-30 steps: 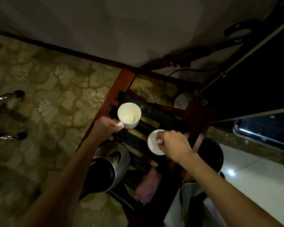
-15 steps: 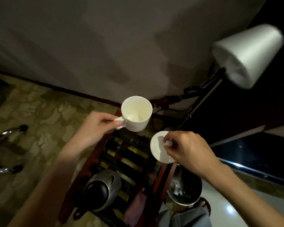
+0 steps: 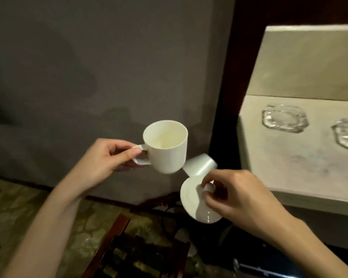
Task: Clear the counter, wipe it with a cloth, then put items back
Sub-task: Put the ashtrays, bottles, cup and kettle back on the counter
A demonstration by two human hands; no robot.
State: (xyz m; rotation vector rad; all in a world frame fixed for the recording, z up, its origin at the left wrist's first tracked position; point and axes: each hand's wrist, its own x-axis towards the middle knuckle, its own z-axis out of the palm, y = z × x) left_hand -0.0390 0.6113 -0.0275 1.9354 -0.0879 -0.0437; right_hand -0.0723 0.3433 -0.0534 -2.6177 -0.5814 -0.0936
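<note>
the left hand (image 3: 107,157) pinches the handle of a white cup (image 3: 166,146), thumb over the top of the loop and fingers curled beneath, and holds it upright in the air, mouth tipped slightly toward the camera; a pale film or stain shows inside, but whether any liquid is in it i cannot tell. the right hand (image 3: 235,194) pinches the knob of a white lid (image 3: 191,199) between thumb and fingertips, the lid hanging tilted on edge just below and to the right of the cup, apart from it. both are in the air in front of the grey wall, to the left of the pale counter (image 3: 289,167), on which two glass ashtrays (image 3: 284,118) stand near the back. a lamp shade (image 3: 199,165) shows behind, between cup and lid. below is a slatted wooden rack (image 3: 119,237) on patterned carpet. this looks like the putting-back step: the counter top seems wiped and partly restocked, and cup and lid are headed for it. the next move calls for swinging both hands right over the counter edge, setting the cup down level on a bare patch short of the ashtrays, then seating the lid flat on its rim or beside it. no brand, label or writing can be read anywhere.
</note>
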